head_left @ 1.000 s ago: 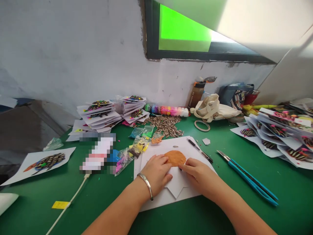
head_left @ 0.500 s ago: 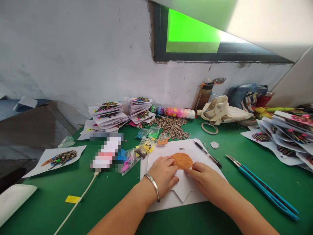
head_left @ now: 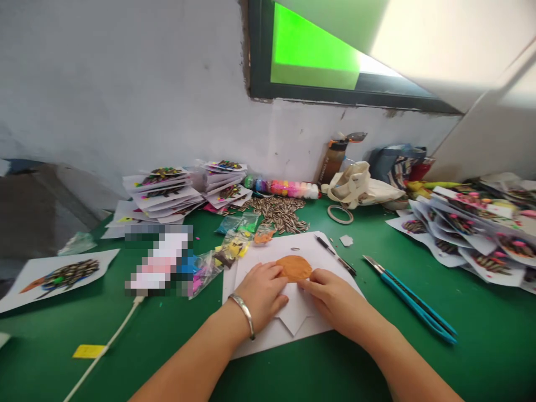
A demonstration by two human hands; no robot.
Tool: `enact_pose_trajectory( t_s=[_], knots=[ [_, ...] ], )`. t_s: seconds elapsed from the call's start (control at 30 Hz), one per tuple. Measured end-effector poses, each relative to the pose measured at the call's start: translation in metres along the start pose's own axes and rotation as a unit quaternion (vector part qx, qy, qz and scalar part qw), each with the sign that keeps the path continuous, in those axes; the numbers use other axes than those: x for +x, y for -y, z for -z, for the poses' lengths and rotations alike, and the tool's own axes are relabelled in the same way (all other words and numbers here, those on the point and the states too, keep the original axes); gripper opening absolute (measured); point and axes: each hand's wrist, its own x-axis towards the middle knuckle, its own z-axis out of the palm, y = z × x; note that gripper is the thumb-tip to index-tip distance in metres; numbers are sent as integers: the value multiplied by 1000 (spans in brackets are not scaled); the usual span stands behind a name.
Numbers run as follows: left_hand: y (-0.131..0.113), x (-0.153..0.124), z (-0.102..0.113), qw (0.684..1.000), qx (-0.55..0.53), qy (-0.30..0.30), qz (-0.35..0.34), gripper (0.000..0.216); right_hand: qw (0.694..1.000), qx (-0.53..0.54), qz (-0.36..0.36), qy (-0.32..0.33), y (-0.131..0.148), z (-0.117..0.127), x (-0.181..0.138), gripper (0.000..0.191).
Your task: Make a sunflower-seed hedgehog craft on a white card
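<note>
An orange patch of modelling clay [head_left: 295, 268], flattened to a rough oval, lies on white paper [head_left: 295, 320] with a pointed lower edge. That paper rests on more white sheets. My left hand [head_left: 263, 291], a silver bangle at its wrist, lies over the paper, its fingers at the clay's left edge and its thumb apart. At the lower right edge of the clay, my right hand [head_left: 335, 301] has its fingers curled in, tips pressed together against the clay. One striped seed [head_left: 295, 249] sits on the sheet above the patch.
A black pen [head_left: 336, 255] and a blue utility knife [head_left: 412, 298] lie to the right. Behind are loose striped seeds [head_left: 281, 214], bagged clay [head_left: 230, 245] and a tape roll [head_left: 340, 214]. Stacked seed pictures [head_left: 163, 195] stand left, others [head_left: 464, 229] right. A white cable [head_left: 104, 349] crosses the left.
The whole scene has shifted left in the picture as the head view turned right. Both hands keep nearly the same pose at the clay's edges.
</note>
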Motion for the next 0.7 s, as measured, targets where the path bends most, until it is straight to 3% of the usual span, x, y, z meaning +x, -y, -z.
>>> enact_pose_trajectory(
  t_s=[0.2, 0.7],
  knots=[
    [2, 2, 0, 1000, -3, -1, 2, 25, 997, 61, -47, -18, -4, 4, -1, 32],
    [4, 3, -1, 1000, 4, 17, 11, 29, 996, 82, -29, -33, -3, 4, -1, 30]
  ],
)
